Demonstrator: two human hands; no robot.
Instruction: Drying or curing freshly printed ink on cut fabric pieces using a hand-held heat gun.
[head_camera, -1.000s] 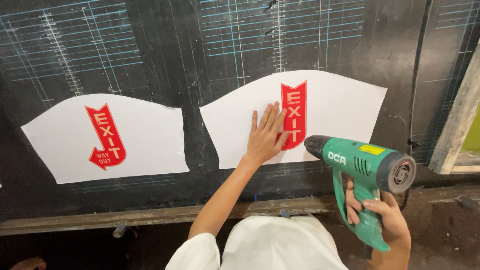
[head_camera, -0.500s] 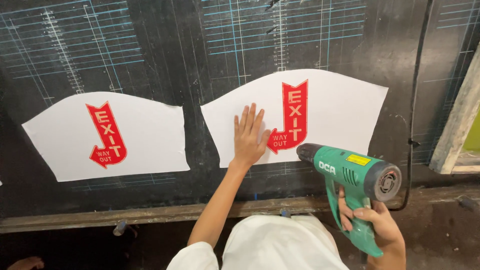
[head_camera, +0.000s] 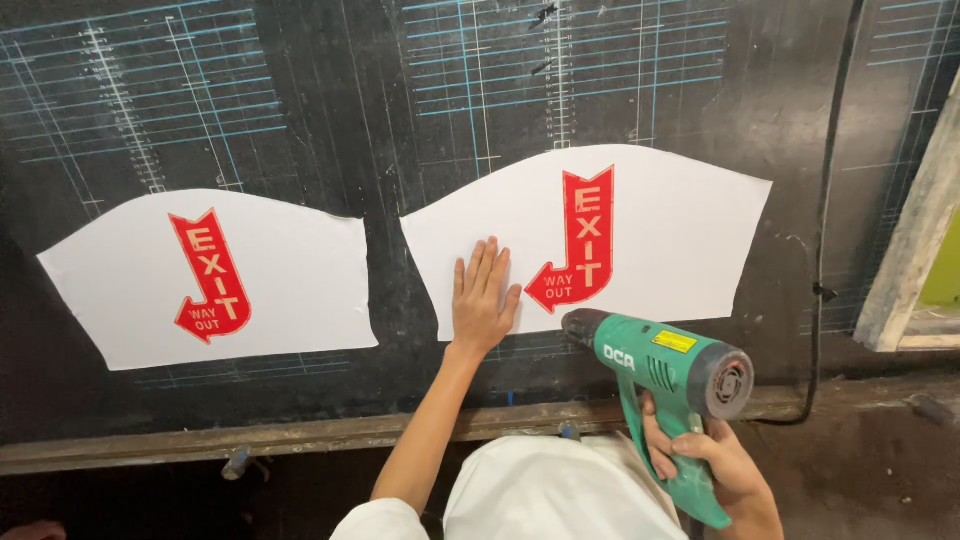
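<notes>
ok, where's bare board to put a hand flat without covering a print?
Bare black board runs above both sheets, with a narrow strip between left sheet and right sheet. Crowded at the right sheet's lower edge: left hand flat there, heat gun in right hand close by.

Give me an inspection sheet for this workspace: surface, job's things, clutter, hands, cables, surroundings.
Surface: black gridded board, scuffed, wooden ledge along its lower edge.
Job's things: right sheet and left sheet, both white, flat on the board, each with a red arrow sign; green heat gun, nozzle near the right sheet's lower edge.
Clutter: nothing seen.
Hands: left hand flat on the right sheet; right hand gripping the heat gun handle.
Cables: black cord hanging down the board at right.
Surroundings: wooden frame at right; dark floor.
</notes>
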